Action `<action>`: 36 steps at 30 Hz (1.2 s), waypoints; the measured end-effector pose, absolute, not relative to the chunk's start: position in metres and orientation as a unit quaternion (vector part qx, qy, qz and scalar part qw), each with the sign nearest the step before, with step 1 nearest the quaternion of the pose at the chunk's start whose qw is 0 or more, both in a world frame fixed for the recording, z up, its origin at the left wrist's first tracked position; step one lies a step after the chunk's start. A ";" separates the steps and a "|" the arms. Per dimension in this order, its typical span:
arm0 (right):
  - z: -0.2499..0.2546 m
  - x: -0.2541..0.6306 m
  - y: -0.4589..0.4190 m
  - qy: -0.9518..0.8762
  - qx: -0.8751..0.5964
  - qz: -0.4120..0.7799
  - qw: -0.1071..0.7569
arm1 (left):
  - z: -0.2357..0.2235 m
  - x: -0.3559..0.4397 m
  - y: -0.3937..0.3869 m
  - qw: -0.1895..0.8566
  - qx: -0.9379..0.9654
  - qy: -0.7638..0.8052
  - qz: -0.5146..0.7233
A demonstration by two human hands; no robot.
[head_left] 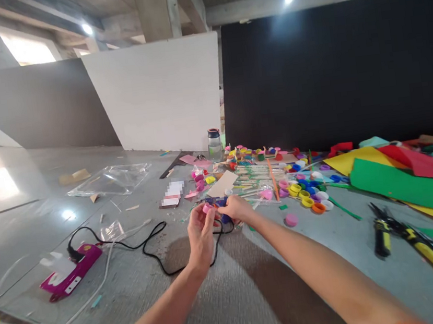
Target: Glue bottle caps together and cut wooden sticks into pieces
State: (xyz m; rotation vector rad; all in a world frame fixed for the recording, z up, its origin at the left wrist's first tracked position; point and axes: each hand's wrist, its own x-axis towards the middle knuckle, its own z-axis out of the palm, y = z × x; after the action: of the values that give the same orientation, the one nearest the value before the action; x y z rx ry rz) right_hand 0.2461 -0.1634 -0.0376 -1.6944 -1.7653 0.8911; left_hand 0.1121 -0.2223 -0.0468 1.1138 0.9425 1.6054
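My left hand (200, 232) is closed, its fingertips pinching a pink bottle cap (207, 208). Just to its right, my right hand (242, 209) is wrapped round a blue glue gun (220, 202), whose tip points toward the cap. I cannot make out whether tip and cap touch. A black cord (148, 249) curls across the surface below my hands. Beyond them lie a beige card (222, 183) and several thin sticks in wrappers (255, 173). Another pink cap (291, 219) rests alone to the right.
A magenta power strip (72, 271) with plugs sits at left. Many coloured bottle caps (307, 202) lie right of centre. Pliers (420, 247) and felt sheets (405, 186) are at right. A clear jar (215, 144) stands behind, before white (161, 95) and black panels (332, 74).
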 end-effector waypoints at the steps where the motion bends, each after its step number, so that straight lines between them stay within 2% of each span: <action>1: -0.039 0.246 -0.164 -0.642 -0.624 0.354 0.271 | -0.046 0.113 -0.223 0.467 0.453 0.380 0.658; 6: -0.041 0.245 -0.175 -0.573 -0.601 0.443 0.338 | -0.035 0.114 -0.236 0.447 0.467 0.347 0.679; 12: -0.026 0.262 -0.213 -0.518 -0.555 0.411 0.504 | -0.033 0.111 -0.262 0.405 0.550 0.308 0.663; 16: -0.012 0.287 -0.253 -0.499 -0.496 0.421 0.572 | -0.044 0.112 -0.269 0.409 0.601 0.263 0.634; 22: -0.004 0.325 -0.303 -0.463 -0.431 0.489 0.601 | -0.045 0.123 -0.270 0.469 0.577 0.281 0.606; 27: 0.003 0.342 -0.324 -0.419 -0.355 0.567 0.614 | -0.044 0.129 -0.256 0.642 0.442 0.323 0.536; 29: 0.005 0.345 -0.327 -0.419 -0.332 0.581 0.614 | -0.039 0.127 -0.247 0.667 0.434 0.329 0.509; 33: 0.003 0.348 -0.329 -0.416 -0.302 0.610 0.603 | -0.014 0.129 -0.234 0.641 0.493 0.323 0.491; 36: 0.000 0.348 -0.330 -0.404 -0.298 0.624 0.599 | 0.009 0.144 -0.231 0.573 0.666 0.279 0.387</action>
State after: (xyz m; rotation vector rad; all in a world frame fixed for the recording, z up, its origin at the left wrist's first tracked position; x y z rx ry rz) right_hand 0.3475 -0.3296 -0.0002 -0.6904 -0.9374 1.4474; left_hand 0.1435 -0.2314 0.0089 1.5622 0.6534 0.9074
